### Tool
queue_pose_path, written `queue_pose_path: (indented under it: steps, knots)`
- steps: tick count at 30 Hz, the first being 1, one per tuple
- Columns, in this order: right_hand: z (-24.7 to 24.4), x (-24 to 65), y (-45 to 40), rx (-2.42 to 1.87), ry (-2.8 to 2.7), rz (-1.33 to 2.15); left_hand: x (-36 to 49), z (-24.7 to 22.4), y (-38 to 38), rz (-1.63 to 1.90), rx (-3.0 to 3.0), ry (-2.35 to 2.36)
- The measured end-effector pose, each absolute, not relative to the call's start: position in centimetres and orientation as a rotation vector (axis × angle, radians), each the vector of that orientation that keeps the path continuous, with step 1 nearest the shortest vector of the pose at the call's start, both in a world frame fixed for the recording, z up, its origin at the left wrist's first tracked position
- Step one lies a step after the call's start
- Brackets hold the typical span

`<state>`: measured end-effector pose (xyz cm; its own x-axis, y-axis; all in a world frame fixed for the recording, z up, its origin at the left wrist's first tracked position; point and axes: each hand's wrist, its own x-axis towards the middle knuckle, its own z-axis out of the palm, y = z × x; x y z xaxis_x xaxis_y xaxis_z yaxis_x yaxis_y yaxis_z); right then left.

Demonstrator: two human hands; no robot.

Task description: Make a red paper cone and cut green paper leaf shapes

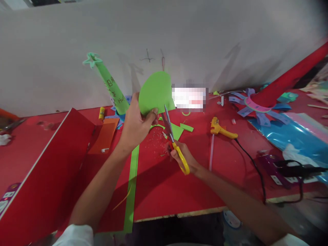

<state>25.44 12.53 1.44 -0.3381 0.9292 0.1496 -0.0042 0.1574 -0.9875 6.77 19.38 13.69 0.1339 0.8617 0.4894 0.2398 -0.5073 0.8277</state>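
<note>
A rounded piece of green paper (156, 90) is held up over the red table (164, 201), gripped by my left hand (135, 124) with the thumb on its lower edge. My right hand (183, 153) is closed round the yellow handles of the scissors (181, 158). The scissor blades are parted and point up at the lower right edge of the green paper. Beneath them lie green offcuts (177, 131) and small scraps.
A yellow glue gun (222, 130) with a black cable lies right. A green cone (110, 82) and a red cone (289, 75) stand at the back. A red board (48, 171), an orange sheet (105, 136) and a green strip (132, 191) are left; power strip (276, 171) far right.
</note>
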Motion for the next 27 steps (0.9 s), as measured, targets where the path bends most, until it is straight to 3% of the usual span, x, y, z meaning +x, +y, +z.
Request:
queue_pose_path:
  steps: [27]
  knots:
    - [0.1,25.9,13.1,-0.953,-1.504,1.231,8.0,13.3,18.5,1.346,1.968,1.142]
